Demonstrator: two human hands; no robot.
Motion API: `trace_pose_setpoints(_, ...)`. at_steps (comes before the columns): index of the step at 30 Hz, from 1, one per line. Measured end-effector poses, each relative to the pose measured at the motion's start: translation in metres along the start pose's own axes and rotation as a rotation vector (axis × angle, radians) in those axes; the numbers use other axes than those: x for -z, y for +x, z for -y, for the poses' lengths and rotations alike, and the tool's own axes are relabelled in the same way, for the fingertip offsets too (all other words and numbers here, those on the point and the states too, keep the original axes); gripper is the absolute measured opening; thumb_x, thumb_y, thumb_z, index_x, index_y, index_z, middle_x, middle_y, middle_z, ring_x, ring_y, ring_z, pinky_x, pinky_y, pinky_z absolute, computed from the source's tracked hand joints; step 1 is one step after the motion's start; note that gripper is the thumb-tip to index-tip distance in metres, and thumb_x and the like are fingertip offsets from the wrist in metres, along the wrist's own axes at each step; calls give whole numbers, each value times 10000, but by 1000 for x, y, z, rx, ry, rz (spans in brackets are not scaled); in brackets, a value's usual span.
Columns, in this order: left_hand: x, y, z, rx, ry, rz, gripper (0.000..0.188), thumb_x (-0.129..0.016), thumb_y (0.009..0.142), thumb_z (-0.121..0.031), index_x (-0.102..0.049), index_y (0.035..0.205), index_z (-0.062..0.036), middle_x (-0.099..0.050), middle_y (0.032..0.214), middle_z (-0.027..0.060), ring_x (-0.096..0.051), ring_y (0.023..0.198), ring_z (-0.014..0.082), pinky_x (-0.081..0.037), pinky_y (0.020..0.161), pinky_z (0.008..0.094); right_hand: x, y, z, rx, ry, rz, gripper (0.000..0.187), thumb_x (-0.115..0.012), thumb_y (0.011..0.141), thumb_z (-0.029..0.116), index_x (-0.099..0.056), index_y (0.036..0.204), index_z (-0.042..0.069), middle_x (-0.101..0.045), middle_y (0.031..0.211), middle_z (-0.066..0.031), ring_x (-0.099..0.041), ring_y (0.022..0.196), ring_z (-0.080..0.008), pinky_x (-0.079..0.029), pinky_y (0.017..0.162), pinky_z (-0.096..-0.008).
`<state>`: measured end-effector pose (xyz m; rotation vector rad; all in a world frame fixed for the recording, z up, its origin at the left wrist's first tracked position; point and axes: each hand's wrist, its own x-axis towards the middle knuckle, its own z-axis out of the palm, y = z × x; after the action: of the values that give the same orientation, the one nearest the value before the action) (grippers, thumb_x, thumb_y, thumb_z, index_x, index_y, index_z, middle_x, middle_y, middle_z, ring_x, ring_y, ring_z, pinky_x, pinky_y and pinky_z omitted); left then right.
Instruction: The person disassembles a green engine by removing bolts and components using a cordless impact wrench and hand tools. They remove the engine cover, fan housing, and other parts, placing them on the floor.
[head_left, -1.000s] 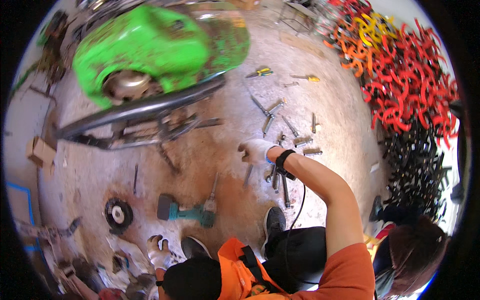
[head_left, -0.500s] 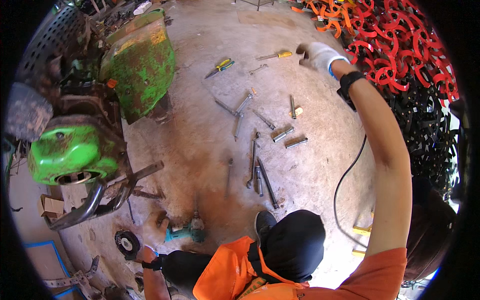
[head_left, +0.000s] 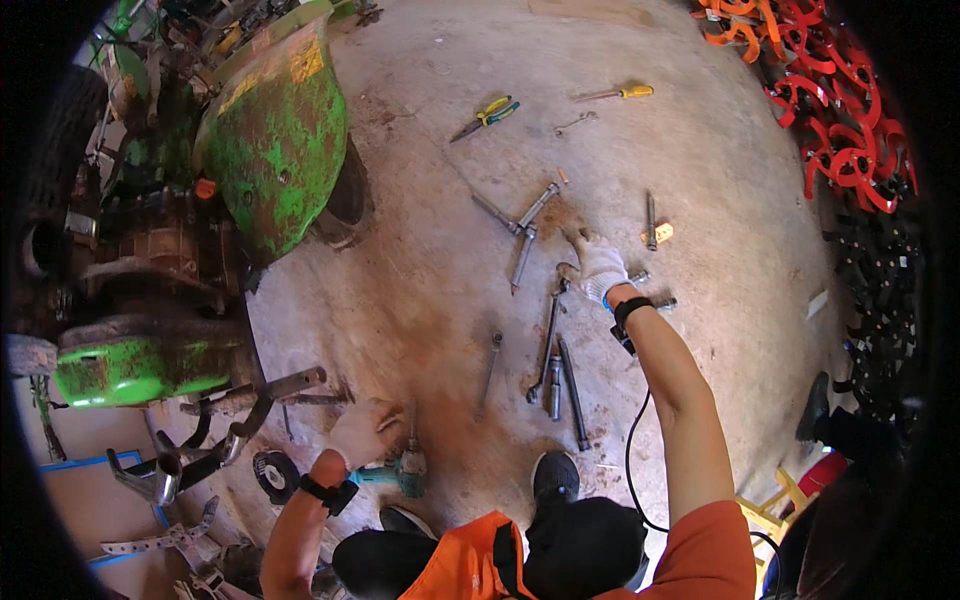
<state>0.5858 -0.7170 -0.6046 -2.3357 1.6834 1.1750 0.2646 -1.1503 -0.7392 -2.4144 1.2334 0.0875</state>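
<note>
My right hand (head_left: 600,268), in a white glove, reaches over the floor tools with thumb and fingers apart. It partly hides the metal sockets (head_left: 665,300) and is close to the top of a long bent-ended wrench (head_left: 548,340). A three-armed socket wrench (head_left: 524,228) lies to its left, and a short metal extension bar (head_left: 651,222) to its right. My left hand (head_left: 362,435), gloved, is by the teal power drill (head_left: 405,474); its fingers are blurred, so I cannot tell whether they touch it. Beside the long wrench lie a dark bar (head_left: 573,395) and a socket (head_left: 555,388).
Pliers (head_left: 487,118), a yellow-handled screwdriver (head_left: 625,92) and a small spanner (head_left: 577,122) lie farther off. A green machine (head_left: 150,365) with a green fender (head_left: 275,150) stands left. Red curved blades (head_left: 850,120) are piled right; a dark-clothed leg (head_left: 860,435) shows near a yellow stool (head_left: 770,515).
My right hand has come down and left from the far right to the tools. My left hand has moved right and slightly up beside the drill. The view has shifted.
</note>
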Motion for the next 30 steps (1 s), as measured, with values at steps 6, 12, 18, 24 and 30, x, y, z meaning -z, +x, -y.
trace_pose_setpoints(6,0,76,-49,-29,-37,62,520,-682,1035,-357,-681,1456,-51,-708,1374,258,-677,1301,444,-540,1123,501,8,82,-13,-292,-11,6,1016,-682,1011,648,-254,1790,157,-189,1858,-248,-194,1710,-469,-266,1328,-679)
trace_pose_setpoints(12,6,161,-97,30,-225,-78,606,-684,1028,-395,-629,1521,-46,-613,1539,266,-591,1423,465,-483,1202,504,36,176,-49,-587,1,74,1154,-516,1002,837,-89,1826,151,-30,1894,-208,-33,1742,-444,-149,1353,-683)
trace_pose_setpoints(18,47,281,-136,169,-610,-524,453,-772,1038,-241,-714,1415,3,-790,1317,218,-779,1182,311,-603,1048,420,26,240,-49,-851,52,152,1467,-640,807,971,21,1821,141,66,1878,-260,36,1713,-534,-106,1292,-807)
trace_pose_setpoints(24,155,455,-156,345,-708,-769,419,-763,1050,-302,-766,1333,7,-820,1193,207,-790,1113,317,-606,974,430,18,246,-49,-892,70,196,1689,-817,650,951,93,1808,125,107,1866,-285,57,1699,-571,-90,1264,-850)
trace_pose_setpoints(30,252,636,-119,170,-544,-996,489,-708,1055,-330,-688,1475,-80,-723,1365,277,-717,1223,432,-575,1012,502,23,254,-43,-957,35,261,1765,-882,594,910,127,1800,108,41,1852,-330,4,1688,-597,-117,1267,-839)
